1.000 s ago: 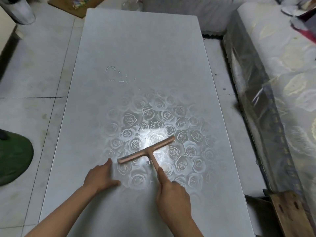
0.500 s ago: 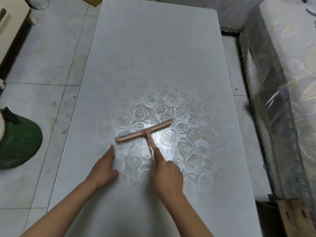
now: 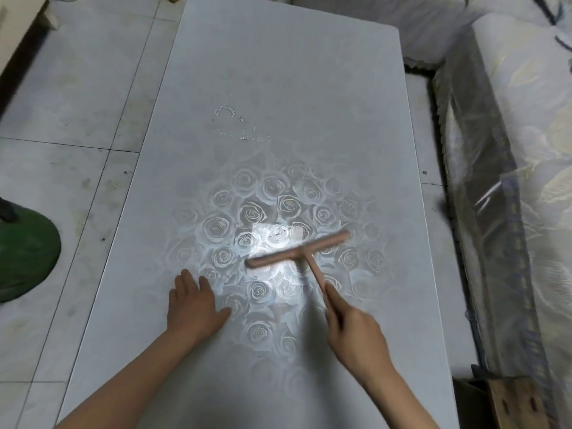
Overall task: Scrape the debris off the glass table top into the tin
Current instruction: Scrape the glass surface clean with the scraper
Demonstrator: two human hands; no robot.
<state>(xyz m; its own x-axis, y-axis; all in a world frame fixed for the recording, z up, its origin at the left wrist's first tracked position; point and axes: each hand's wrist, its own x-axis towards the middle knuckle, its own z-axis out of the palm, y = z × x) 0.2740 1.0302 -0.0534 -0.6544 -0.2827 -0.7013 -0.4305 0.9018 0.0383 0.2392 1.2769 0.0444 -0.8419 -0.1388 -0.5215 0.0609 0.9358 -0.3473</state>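
We list: rose-patterned glass bench (image 3: 294,72); white debris flecks (image 3: 230,119) beyond pink T-shaped scraper (image 3: 298,252), grasped by our right grip (image 3: 356,332); left grip (image 3: 193,305) released, flat on glass; green round object (image 3: 24,252) on tiled floor (image 3: 93,88).

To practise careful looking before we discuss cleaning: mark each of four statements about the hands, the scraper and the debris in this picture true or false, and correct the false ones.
1. The right hand holds the pink scraper by its handle. True.
2. The left hand is lifting a tin. False: it rests flat on the glass table top, and no tin is in view.
3. The scraper's blade is on the white debris. False: the debris lies farther up the table, apart from the blade.
4. A green object sits on the floor left of the table. True.
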